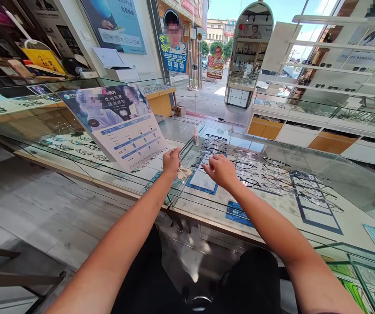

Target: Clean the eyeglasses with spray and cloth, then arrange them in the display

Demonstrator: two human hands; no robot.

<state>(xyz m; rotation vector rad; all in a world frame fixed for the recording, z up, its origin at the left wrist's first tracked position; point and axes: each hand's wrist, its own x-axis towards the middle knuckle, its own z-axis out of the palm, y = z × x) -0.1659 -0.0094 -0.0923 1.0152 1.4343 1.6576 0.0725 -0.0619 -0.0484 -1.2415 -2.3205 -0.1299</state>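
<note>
Above the glass counter (187,200), my left hand (170,161) is closed in a fist, thumb side up. A crumpled beige cloth (184,173) shows right beside its fingers; whether the hand grips it I cannot tell. To the right, my right hand (221,170) has its fingers curled, thumb and fingertips pointing left; what they pinch, if anything, is too small to make out. Dark-framed eyeglasses (216,138) lie in rows behind and around this hand. A small white bottle (195,137) stands upright on the counter beyond my hands.
A large printed display board (122,126) leans on the counter at left. More eyeglasses (275,183) and a blue-edged card (318,216) lie at right. An oval mirror (249,56) stands behind, near the doorway. Another glass case (364,279) borders the lower right.
</note>
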